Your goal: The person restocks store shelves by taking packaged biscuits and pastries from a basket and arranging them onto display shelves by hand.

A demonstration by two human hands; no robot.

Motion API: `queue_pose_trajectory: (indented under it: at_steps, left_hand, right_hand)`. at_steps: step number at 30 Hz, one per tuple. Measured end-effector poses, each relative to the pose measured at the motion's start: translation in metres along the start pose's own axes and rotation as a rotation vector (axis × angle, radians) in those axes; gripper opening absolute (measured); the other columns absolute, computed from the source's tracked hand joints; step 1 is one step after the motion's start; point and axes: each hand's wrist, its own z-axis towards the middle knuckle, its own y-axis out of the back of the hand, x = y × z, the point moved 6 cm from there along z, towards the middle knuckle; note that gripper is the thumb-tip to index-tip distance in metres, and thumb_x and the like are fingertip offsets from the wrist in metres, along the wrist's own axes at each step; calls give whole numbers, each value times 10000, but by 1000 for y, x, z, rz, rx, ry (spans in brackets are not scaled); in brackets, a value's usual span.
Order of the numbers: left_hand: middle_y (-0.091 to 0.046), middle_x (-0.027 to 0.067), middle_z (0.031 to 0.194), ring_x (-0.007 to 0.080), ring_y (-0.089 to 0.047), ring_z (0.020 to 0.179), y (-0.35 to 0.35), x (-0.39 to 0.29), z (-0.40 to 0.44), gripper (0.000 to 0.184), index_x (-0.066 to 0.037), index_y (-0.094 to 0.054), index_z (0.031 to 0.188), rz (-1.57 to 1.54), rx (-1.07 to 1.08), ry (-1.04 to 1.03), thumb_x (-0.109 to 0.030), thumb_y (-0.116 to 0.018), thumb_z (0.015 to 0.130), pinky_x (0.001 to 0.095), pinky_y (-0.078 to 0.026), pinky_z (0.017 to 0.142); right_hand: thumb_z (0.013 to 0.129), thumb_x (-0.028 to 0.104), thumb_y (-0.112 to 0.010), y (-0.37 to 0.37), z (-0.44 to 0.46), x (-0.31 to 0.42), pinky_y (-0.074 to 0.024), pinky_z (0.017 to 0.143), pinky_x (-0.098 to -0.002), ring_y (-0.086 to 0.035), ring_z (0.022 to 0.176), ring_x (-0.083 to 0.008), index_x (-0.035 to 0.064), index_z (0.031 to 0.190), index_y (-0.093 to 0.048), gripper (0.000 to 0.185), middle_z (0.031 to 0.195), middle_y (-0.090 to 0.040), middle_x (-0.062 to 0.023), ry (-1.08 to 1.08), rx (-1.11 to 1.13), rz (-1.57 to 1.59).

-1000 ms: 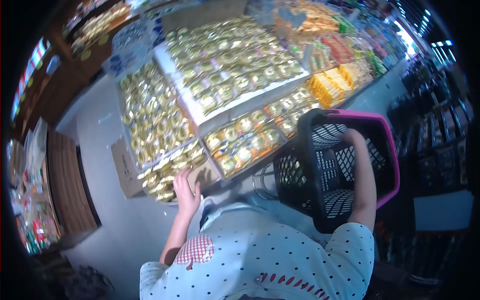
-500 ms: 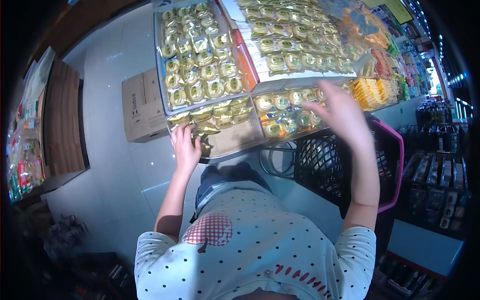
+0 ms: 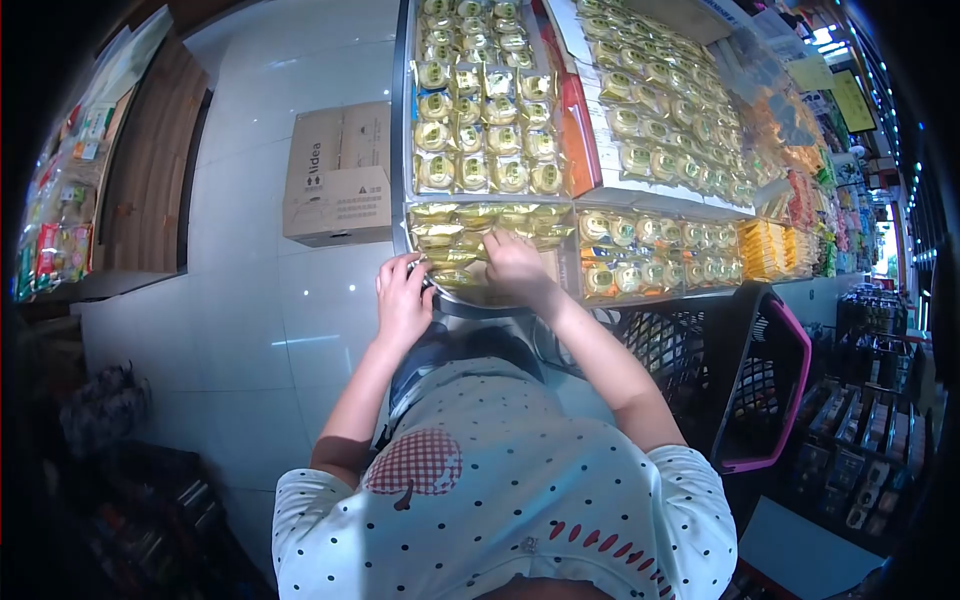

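In the head view my left hand (image 3: 403,300) lies at the front left corner of a compartment (image 3: 465,300) of the display bin. Its fingers are bent over the rim and somewhat apart, close to the gold packets. My right hand (image 3: 517,266) reaches into the same compartment with curled fingertips against a shiny gold packet (image 3: 460,277); the fingers partly hide their hold. More gold packets (image 3: 440,215) lie in rows behind both hands. Round wrapped cakes (image 3: 625,275) fill the compartment to the right.
Wrapped cakes (image 3: 510,178) stand in rows at the back, beside a white raised display (image 3: 690,195). Yellow packets (image 3: 765,248) lie farther right. A cardboard box (image 3: 345,205) sits on the floor at left. A black basket with a pink edge (image 3: 808,345) stands at right.
My right hand has come down leftward from above the round cakes to the gold packets. My left hand stays at the corner. The view has shifted, and more gold packets now cover the compartment.
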Motion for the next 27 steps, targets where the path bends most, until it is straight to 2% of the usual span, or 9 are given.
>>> queue_pose_trajectory:
  at_steps: [1,3,10,15,19,21,24,26,27]
  left_hand:
    - [-503,99,1096,308,-429,1070,0,0,-1,337,-51,-568,980,-8,4,1,-28,-657,656,411,-356,884]
    - [-504,95,1099,309,-428,1067,-3,1,-4,350,-63,-573,980,-17,8,13,-34,-674,646,411,-353,887]
    - [-504,93,1097,315,-423,1067,-4,1,-5,365,-72,-572,977,-61,8,28,-26,-690,635,420,-352,893]
    - [-502,92,1114,316,-431,1057,4,1,-1,387,-72,-558,987,-108,-11,34,-12,-698,630,402,-363,895]
    - [-489,113,1158,335,-430,1090,28,-22,14,453,-54,-546,1023,-318,3,14,-29,-727,609,400,-380,911]
    - [-485,122,1175,341,-423,1114,36,-34,19,476,-46,-544,1035,-411,21,-2,-39,-738,600,402,-382,918]
    - [-523,143,1134,340,-462,1105,35,-45,16,529,-28,-530,1064,-497,115,-27,-68,-759,588,396,-402,908]
    - [-583,146,1038,320,-551,1008,20,-56,11,537,-25,-525,1071,-462,448,-156,-93,-762,594,368,-446,855]
    - [-614,152,946,314,-605,902,20,-57,10,524,-16,-523,1069,-505,449,-140,-124,-764,616,356,-479,789]
  right_hand:
    - [671,109,-542,-9,0,1,-460,643,-406,-586,764,-270,36,878,-528,220,840,-552,-125,1,1,1]
    - [658,132,-556,-8,-1,3,-448,637,-387,-560,743,-249,56,835,-535,194,807,-541,-98,25,-236,-35]
    - [645,154,-595,-6,0,6,-422,649,-341,-547,743,-251,68,811,-531,198,774,-545,-83,-9,-300,-27]
    - [694,122,-665,22,-9,-10,-463,705,-391,-579,841,-323,6,935,-545,293,881,-595,-149,-287,-225,315]
    - [714,139,-680,58,-25,-5,-476,745,-383,-587,875,-328,4,1016,-540,359,943,-592,-156,-309,-202,417]
    - [714,131,-678,72,-33,10,-477,748,-370,-590,870,-314,12,1036,-540,370,968,-579,-153,-343,-31,626]
    - [704,106,-680,82,-44,38,-477,749,-365,-589,875,-302,20,1052,-539,385,997,-571,-146,-296,184,720]
    - [693,101,-691,78,-49,48,-475,757,-355,-585,888,-294,20,1059,-533,407,990,-573,-147,-178,143,681]
    - [698,109,-691,78,-49,55,-474,759,-354,-583,886,-298,21,1063,-530,408,976,-573,-150,-121,142,731]
